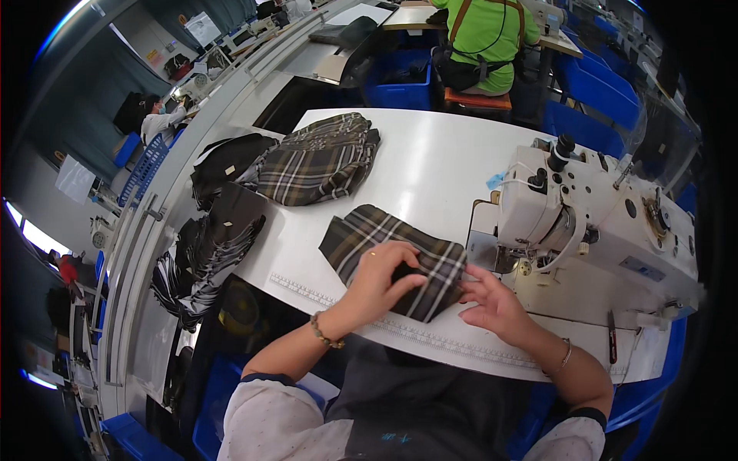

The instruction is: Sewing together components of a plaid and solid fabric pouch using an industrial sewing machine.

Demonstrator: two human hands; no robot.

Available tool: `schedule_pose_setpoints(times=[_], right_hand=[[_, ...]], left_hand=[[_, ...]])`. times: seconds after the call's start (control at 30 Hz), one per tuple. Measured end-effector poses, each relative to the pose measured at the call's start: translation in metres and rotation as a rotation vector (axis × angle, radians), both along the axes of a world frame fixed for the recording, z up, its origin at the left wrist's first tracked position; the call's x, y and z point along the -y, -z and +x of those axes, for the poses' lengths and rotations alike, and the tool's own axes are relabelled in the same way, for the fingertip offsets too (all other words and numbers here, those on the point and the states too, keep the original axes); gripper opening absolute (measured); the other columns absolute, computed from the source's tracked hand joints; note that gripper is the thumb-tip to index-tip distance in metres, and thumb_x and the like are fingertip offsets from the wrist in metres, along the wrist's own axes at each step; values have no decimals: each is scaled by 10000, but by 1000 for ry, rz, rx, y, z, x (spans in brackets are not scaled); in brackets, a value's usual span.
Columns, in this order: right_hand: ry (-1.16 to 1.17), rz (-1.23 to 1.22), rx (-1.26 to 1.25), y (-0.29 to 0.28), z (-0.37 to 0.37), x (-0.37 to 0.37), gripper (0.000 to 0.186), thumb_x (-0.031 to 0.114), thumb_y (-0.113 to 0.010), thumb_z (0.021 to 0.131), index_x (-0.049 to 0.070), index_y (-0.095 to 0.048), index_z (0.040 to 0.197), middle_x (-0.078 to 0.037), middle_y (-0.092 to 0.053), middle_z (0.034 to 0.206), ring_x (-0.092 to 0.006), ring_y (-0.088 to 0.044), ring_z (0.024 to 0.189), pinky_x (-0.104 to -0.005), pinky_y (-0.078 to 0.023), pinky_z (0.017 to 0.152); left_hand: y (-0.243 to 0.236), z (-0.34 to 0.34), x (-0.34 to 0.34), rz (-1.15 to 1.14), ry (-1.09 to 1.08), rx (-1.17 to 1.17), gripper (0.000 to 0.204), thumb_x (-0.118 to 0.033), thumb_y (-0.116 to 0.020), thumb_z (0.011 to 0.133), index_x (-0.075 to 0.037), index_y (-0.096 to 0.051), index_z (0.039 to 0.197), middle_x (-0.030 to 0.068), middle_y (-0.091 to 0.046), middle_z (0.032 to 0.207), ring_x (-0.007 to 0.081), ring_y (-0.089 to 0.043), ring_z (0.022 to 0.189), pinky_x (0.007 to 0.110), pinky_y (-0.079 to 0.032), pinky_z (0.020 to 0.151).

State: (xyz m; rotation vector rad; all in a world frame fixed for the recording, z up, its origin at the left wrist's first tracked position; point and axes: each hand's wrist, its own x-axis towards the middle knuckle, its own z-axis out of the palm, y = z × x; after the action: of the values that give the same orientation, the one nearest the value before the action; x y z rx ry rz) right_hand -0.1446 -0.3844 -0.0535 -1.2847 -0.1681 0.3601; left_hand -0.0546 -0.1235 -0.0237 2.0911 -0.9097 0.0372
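Note:
A folded piece of dark plaid cloth (384,230) with brown and white stripes lies on the white table, left of the sewing machine. My left hand (378,278), wearing a ring and a beaded bracelet, rests on it with bent fingers. Thumb and forefinger are apart, with a dark patch showing between them. At the cloth's right edge is my right hand (496,306). Its fingertips pinch the edge there, while the thumb is partly set off. The white sewing machine (592,219) stands close beyond that hand, its needle area beside the cloth's right corner.
A bundle of plaid cloth (323,157) lies at the table's far left, beside dark garment pieces (223,230). A ruler strip (430,334) runs along the front edge. A thin dark tool (613,338) lies at right. Ahead sits a person in a green shirt (488,38), near blue bins (400,88).

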Motion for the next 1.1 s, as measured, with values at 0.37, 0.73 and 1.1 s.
schedule_pose_setpoints(times=[0.37, 0.73, 1.1], right_hand=[[23, -208, 30, 6, -9, 2, 628, -30, -710, 879, 40, -427, 1436, -22, -592, 942, -63, -594, 843, -205, -521, 687], [149, -303, 80, -8, -5, -4, 352, -54, -735, 828, 12, -617, 1152, -53, -541, 1149, -42, -568, 778, -202, -524, 639], [116, -301, 113, 4, -2, 0, 224, -84, -738, 793, 18, -730, 992, -52, -564, 1152, -33, -534, 777, -180, -479, 649]], left_hand=[[24, -43, 36, 422, -53, 137, 727, -462, -630, 943, -38, -395, 1485, 184, -344, 1575, 393, -292, 1471, 666, -207, 1138], [-26, 55, -151, 509, -759, 624, 207, -182, -750, 844, -49, -716, 999, 103, -724, 1050, 316, -673, 968, 425, -530, 831], [-45, 88, -270, 148, -1108, -260, 268, -253, -691, 811, 8, -749, 790, 72, -690, 671, 129, -642, 565, 276, -507, 579]])
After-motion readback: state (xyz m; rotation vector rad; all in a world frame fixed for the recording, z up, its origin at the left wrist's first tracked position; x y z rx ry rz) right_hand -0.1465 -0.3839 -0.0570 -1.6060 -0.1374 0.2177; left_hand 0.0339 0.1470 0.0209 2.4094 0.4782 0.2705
